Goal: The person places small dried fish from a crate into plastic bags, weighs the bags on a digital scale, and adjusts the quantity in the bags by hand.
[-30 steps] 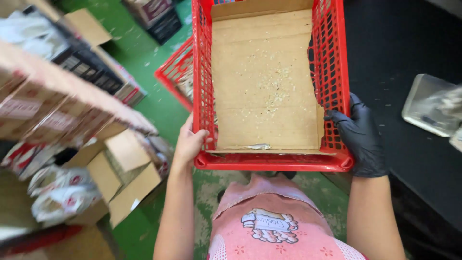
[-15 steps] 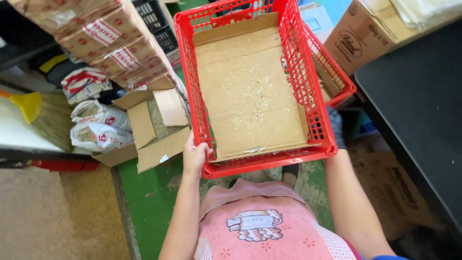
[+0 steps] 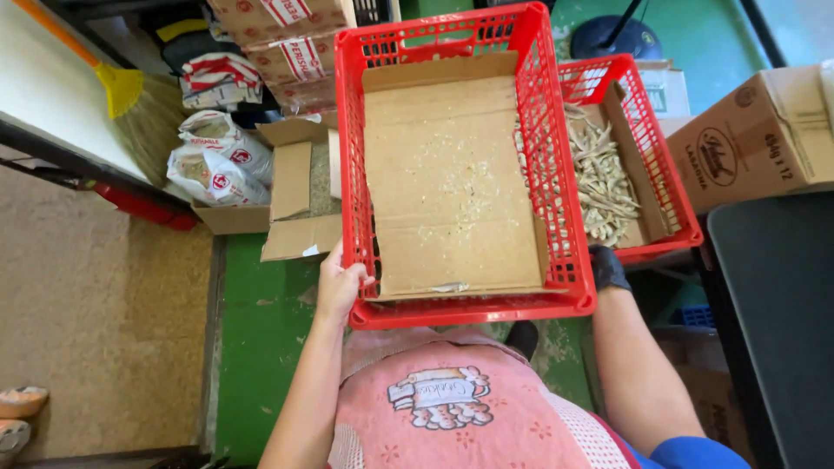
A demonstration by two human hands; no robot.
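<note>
I carry a red plastic crate [image 3: 354, 174] in both hands, held out in front of my pink apron. A sheet of brown cardboard [image 3: 447, 174] with pale crumbs lines its bottom. My left hand [image 3: 337, 288], bare, grips the crate's near left corner. My right hand [image 3: 606, 267] wears a black glove and holds the near right side, mostly hidden behind the crate wall. Below and to the right stands a second red crate [image 3: 669, 165], also lined with cardboard, holding a heap of small dried fish [image 3: 601, 178].
An open cardboard box [image 3: 291, 187] and printed white sacks [image 3: 213, 161] lie on the green floor at left, with a yellow broom [image 3: 122, 87] behind. Stacked cartons [image 3: 287, 39] stand at top. A brown carton [image 3: 756, 139] and a dark table [image 3: 777, 304] are on the right.
I have turned with the crate to the right. The second crate with dried fish has come fully into sight beside it, and the sacks and open box have shifted up and left.
</note>
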